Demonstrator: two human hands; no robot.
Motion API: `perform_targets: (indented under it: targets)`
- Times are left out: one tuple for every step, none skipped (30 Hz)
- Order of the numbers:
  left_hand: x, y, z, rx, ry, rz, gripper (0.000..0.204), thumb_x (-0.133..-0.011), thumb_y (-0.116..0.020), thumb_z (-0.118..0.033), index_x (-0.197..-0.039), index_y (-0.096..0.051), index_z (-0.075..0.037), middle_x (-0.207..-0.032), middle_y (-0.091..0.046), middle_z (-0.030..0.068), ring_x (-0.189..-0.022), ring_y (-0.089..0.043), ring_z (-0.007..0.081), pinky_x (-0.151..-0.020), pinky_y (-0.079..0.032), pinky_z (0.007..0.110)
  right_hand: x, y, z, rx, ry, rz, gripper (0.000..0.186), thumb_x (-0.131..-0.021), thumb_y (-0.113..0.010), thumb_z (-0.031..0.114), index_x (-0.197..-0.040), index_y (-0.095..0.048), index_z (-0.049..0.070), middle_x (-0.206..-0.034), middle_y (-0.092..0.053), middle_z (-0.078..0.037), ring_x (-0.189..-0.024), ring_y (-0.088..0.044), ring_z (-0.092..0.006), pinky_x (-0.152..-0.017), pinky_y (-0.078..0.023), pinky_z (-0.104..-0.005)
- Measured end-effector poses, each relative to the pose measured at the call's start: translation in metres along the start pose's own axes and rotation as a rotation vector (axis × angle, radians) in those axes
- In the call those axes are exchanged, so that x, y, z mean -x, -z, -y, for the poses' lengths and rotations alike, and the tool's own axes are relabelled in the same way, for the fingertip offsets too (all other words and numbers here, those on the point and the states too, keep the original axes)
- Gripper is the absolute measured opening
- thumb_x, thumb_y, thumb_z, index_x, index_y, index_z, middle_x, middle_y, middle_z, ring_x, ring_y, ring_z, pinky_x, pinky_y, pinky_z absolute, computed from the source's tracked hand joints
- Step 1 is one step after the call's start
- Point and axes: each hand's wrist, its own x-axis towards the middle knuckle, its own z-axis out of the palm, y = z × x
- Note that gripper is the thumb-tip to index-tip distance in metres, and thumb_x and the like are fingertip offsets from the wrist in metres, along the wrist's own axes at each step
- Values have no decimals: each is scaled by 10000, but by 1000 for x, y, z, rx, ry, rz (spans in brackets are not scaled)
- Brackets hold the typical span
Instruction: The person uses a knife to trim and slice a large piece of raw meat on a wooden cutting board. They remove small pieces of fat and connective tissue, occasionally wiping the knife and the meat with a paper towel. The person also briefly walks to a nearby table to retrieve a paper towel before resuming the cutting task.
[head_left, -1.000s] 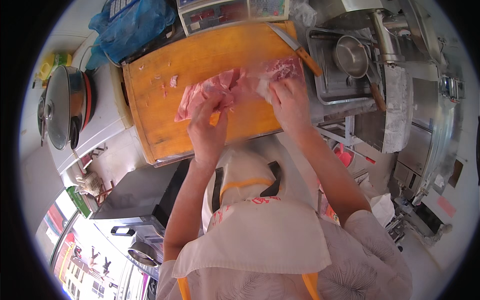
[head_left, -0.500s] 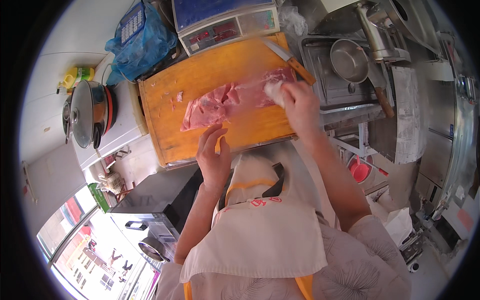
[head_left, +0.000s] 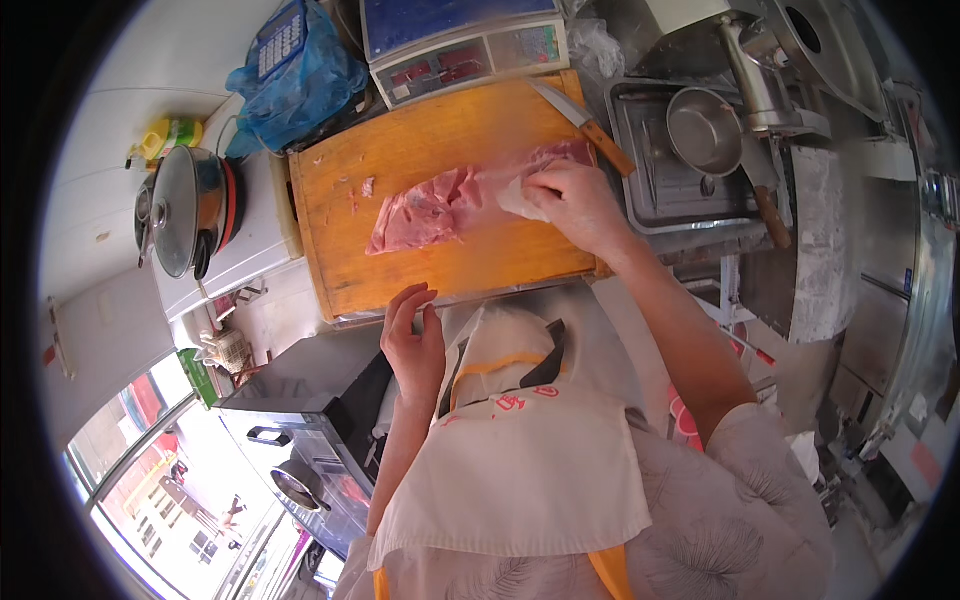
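A long slab of raw meat (head_left: 420,212) lies across the wooden cutting board (head_left: 350,285), its right end partly behind my right hand. Between the closed fingers of my right hand (head_left: 575,200) is a crumpled white paper towel (head_left: 522,200), pressed against the right part of the meat; a blur over the lens softens this spot. My left hand (head_left: 412,335) hovers at the board's near edge, fingers loosely curled and apart, with nothing in it. At the board's far right corner rests a knife (head_left: 590,132) with a wooden handle.
Behind the board stands a scale (head_left: 470,68); a blue plastic bag (head_left: 300,100) with a calculator is left of it. A metal tray (head_left: 690,215) and a small saucepan (head_left: 705,130) sit at right, beneath a meat grinder (head_left: 765,90). A lidded pot (head_left: 185,212) stands at far left.
My right hand has moved left along the meat with the paper towel. My left hand has drawn back toward me, off the board's surface. The whole view has shifted slightly.
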Motion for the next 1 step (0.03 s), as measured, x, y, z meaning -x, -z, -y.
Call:
perform_targets:
  targets:
    - [-2,2,3,21,-24,-2,220,-935,-671,45,-1097,-793,-40,-1241,-774,143,-1204,-733,305,-1062,-550,407,2,-2,2,6,-8,2,144,-944,-768,136,-1018,-822,25,-1032,-774,-195,-986,-761,-317,-909,-583,-399]
